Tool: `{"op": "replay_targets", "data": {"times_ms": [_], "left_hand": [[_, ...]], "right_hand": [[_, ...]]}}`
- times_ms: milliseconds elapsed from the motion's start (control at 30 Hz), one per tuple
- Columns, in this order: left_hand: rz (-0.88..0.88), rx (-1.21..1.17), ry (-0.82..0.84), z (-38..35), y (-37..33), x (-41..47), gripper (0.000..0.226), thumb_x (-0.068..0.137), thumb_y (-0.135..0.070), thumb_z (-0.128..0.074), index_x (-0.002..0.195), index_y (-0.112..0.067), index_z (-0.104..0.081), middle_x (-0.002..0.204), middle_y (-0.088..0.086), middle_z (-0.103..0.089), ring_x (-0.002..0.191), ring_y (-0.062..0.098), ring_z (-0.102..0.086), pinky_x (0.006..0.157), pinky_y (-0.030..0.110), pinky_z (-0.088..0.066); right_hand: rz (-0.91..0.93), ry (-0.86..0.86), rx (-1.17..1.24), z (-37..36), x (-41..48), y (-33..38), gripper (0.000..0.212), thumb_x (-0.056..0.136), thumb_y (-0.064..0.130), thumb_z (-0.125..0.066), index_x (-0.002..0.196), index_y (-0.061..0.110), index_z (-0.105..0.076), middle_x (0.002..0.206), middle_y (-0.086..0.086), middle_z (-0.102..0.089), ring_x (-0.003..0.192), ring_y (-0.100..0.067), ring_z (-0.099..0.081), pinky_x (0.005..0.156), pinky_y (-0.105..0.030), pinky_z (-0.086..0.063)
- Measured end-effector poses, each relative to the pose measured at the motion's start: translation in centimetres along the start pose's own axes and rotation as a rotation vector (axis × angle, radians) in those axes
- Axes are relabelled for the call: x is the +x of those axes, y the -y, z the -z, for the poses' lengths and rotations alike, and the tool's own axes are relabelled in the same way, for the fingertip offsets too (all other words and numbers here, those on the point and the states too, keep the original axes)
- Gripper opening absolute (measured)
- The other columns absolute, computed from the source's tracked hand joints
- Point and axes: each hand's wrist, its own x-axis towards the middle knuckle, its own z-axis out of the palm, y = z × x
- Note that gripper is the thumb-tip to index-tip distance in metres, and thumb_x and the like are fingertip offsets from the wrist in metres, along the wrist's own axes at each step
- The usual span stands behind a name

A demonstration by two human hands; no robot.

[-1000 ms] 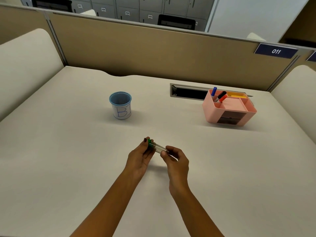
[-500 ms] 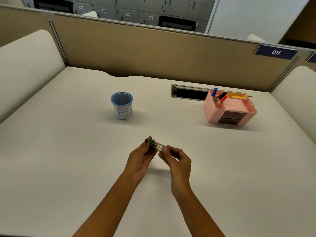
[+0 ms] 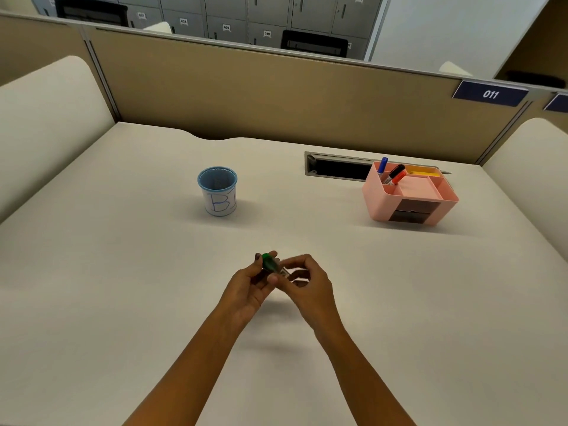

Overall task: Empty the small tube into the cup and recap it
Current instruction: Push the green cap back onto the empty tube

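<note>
The right hand (image 3: pixel 310 282) has slid up beside the left hand (image 3: pixel 250 285); both sets of fingers pinch the small clear green-capped tube (image 3: pixel 273 265) above the worktop (image 3: pixel 123 287). Uncapping seems underway; next, twist it free, then reach the distant blue-rimmed paper cup (image 3: pixel 217 191).

The table (image 3: pixel 123 272) is smooth and matt off-white, the cup (image 3: pixel 217 192) at upper centre looks like matt white paper with a blue rim, the organiser (image 3: pixel 408 195) at right is smooth pink plastic, and the tube (image 3: pixel 278 268) is clear with a glossy green cap (image 3: pixel 268 260).
</note>
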Motion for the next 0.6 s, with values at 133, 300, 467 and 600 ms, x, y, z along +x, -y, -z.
{"op": "replay_targets", "data": {"times_ms": [133, 300, 467, 600], "left_hand": [[0.056, 0.018, 0.013, -0.6, -0.2, -0.3, 0.023, 0.093, -0.016, -0.050, 0.095, 0.000, -0.067, 0.086, 0.018, -0.075, 0.089, 0.029, -0.069, 0.069, 0.036, -0.061], [0.067, 0.062, 0.041, -1.1, -0.7, -0.7, 0.024, 0.091, -0.020, -0.055, 0.088, -0.005, -0.072, 0.084, 0.016, -0.074, 0.078, 0.027, -0.073, 0.062, 0.031, -0.061], [0.069, 0.049, 0.051, -1.1, -0.6, -0.7, 0.029, 0.090, -0.020, -0.056, 0.075, -0.007, -0.078, 0.082, 0.014, -0.075, 0.074, 0.023, -0.073, 0.058, 0.028, -0.060], [0.063, 0.052, 0.059, -1.3, -0.6, -0.7, 0.031, 0.091, -0.021, -0.055, 0.073, -0.009, -0.078, 0.080, 0.012, -0.075, 0.074, 0.021, -0.073, 0.058, 0.027, -0.060]], "right_hand": [[0.129, 0.145, -0.167, -0.3, 0.6, -0.1, 0.075, 0.067, 0.029, -0.085, 0.131, 0.027, -0.047, 0.131, 0.008, -0.052, 0.118, -0.005, -0.048, 0.095, -0.014, -0.040], [0.121, 0.189, -0.203, -0.7, 0.8, -0.4, 0.089, 0.063, 0.028, -0.088, 0.138, 0.025, -0.040, 0.139, 0.003, -0.048, 0.127, -0.012, -0.044, 0.101, -0.017, -0.037], [0.162, 0.139, -0.187, -0.8, 0.6, -0.5, 0.086, 0.058, 0.027, -0.091, 0.131, 0.023, -0.046, 0.133, 0.003, -0.055, 0.123, -0.012, -0.049, 0.099, -0.011, -0.038], [0.174, 0.122, -0.184, -0.9, 0.5, -0.5, 0.084, 0.060, 0.026, -0.090, 0.131, 0.021, -0.046, 0.133, 0.002, -0.055, 0.122, -0.013, -0.050, 0.098, -0.008, -0.037]]}}
